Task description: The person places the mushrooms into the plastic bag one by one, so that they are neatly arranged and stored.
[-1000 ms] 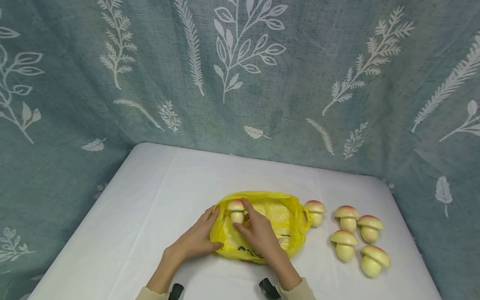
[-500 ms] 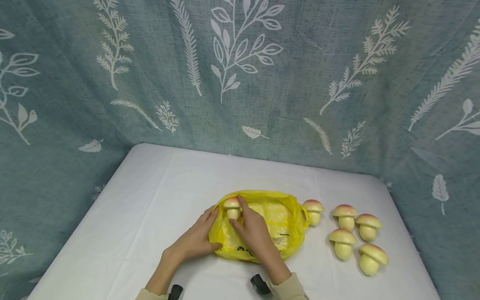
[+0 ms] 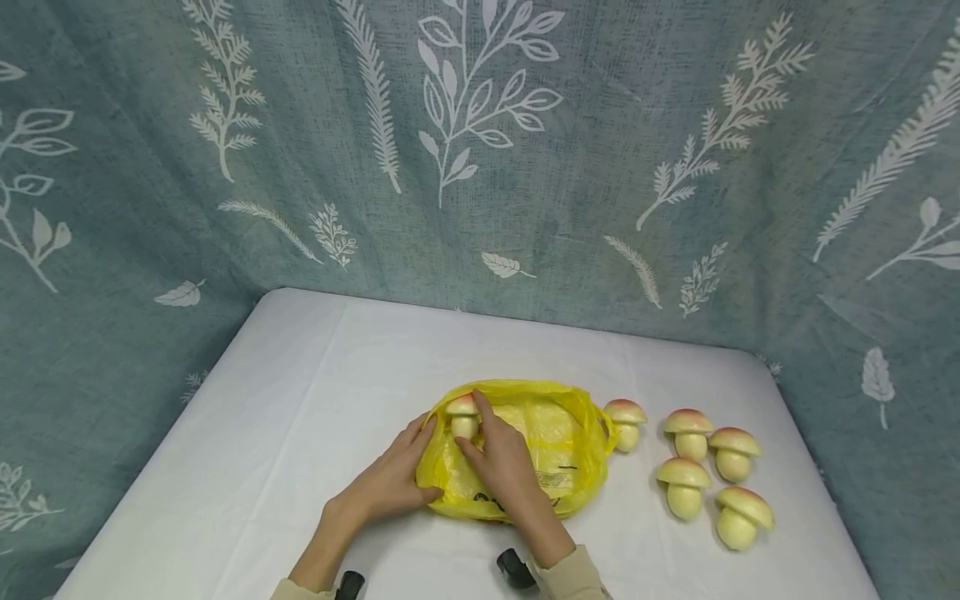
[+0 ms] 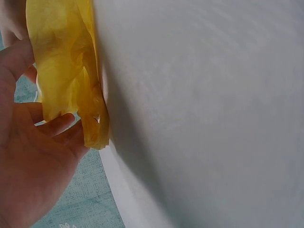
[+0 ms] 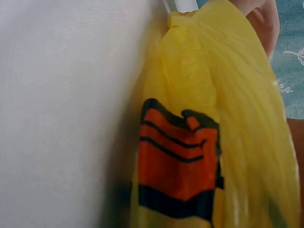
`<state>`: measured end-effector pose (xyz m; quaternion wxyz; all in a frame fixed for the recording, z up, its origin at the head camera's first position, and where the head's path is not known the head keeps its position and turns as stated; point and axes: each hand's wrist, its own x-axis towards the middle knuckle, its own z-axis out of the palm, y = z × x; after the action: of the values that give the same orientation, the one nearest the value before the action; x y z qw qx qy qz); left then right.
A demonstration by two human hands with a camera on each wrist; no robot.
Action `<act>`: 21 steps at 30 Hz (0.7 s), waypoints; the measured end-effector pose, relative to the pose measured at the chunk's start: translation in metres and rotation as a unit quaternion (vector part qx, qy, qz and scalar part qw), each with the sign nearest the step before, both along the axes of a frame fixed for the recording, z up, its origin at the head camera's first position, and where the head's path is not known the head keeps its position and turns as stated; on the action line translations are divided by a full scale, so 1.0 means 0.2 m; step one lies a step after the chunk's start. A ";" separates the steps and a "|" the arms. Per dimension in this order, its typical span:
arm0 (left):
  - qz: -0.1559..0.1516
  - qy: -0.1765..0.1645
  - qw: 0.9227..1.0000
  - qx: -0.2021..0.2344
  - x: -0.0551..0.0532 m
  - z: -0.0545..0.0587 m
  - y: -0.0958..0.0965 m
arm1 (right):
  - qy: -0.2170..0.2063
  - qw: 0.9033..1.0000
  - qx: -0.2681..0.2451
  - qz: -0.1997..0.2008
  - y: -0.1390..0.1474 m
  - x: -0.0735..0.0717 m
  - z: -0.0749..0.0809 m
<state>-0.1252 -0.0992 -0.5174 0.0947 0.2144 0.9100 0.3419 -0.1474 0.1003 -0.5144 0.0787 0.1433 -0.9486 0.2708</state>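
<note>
A yellow plastic bag [image 3: 555, 433] lies with its mouth held wide on the white table. Along its left side my left hand [image 3: 393, 471] grips the film; in the left wrist view the fingers [image 4: 59, 124] bend round the bag's edge. Inside the bag, toward its left end, stands a toy mushroom [image 3: 463, 425] with a red-tinged cap and pale stem. My right hand [image 3: 502, 458] reaches in over the near rim and holds this mushroom, index finger at the cap and thumb by the stem. The right wrist view shows mostly the bag's outside with an orange and black print [image 5: 178, 161].
Just right of the bag, one mushroom [image 3: 625, 423] sits beside the bag's handle loop. Several more mushrooms [image 3: 685, 487] stand grouped further right on the white tablecloth [image 3: 337, 350]. A green leaf-patterned curtain [image 3: 480, 275] hangs behind the table.
My right hand and the mushroom have shifted slightly left within the bag, and the right forearm has swung left. My left hand keeps its place on the bag. The head view has drifted a little.
</note>
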 end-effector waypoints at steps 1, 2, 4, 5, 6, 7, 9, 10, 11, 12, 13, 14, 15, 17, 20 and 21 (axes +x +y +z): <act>0.000 0.000 1.000 -0.001 0.00 0.00 0.00 | 0.002 1.000 0.000 0.001 0.00 0.00 0.00; 0.000 0.000 1.000 -0.001 0.00 0.00 0.00 | 0.003 1.000 -0.001 0.001 0.00 0.00 0.00; 0.001 0.000 1.000 -0.001 0.00 0.00 0.00 | 0.004 1.000 -0.001 0.002 0.00 0.00 0.00; 0.001 0.000 1.000 -0.003 -0.01 0.00 0.00 | 0.005 1.000 -0.001 0.002 0.00 0.00 0.00; 0.002 0.000 1.000 -0.001 -0.01 0.00 0.00 | 0.007 1.000 -0.001 0.002 0.00 0.00 0.00; 0.002 0.000 1.000 0.000 -0.01 0.00 0.00 | 0.009 1.000 -0.002 0.002 0.00 0.00 0.00; 0.003 0.001 1.000 0.001 -0.01 -0.01 0.00 | 0.013 1.000 -0.004 0.002 0.01 0.01 0.00; 0.003 0.001 1.000 0.001 -0.01 -0.01 0.00 | 0.016 1.000 -0.005 0.002 0.01 0.01 0.00; 0.003 0.001 1.000 0.001 -0.01 -0.01 0.00 | 0.017 1.000 -0.006 0.003 0.01 0.01 0.00; 0.003 0.002 1.000 0.002 -0.01 -0.01 0.00 | 0.018 1.000 -0.007 0.003 0.01 0.01 0.00; 0.003 0.001 1.000 0.001 0.00 -0.01 0.00 | 0.018 1.000 -0.009 0.003 0.01 0.01 0.00; 0.004 0.001 1.000 0.000 0.00 -0.01 0.00 | 0.017 1.000 -0.010 0.003 0.01 0.01 0.00; 0.004 0.001 1.000 -0.001 0.00 -0.01 0.00 | 0.015 1.000 -0.011 0.003 0.01 0.01 0.00; 0.005 0.001 1.000 -0.003 0.00 -0.01 -0.01 | 0.012 1.000 -0.013 0.003 0.01 0.01 0.00; 0.005 0.001 1.000 -0.003 0.00 -0.01 -0.01 | 0.009 1.000 -0.014 0.003 0.01 0.01 0.00; 0.004 0.001 1.000 -0.004 0.00 -0.01 -0.01 | 0.009 1.000 -0.015 0.003 0.01 0.01 0.00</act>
<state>-0.1255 -0.1006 -0.5196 0.0928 0.2104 0.9124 0.3387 -0.1450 0.1025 -0.5143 0.0887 0.1474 -0.9434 0.2837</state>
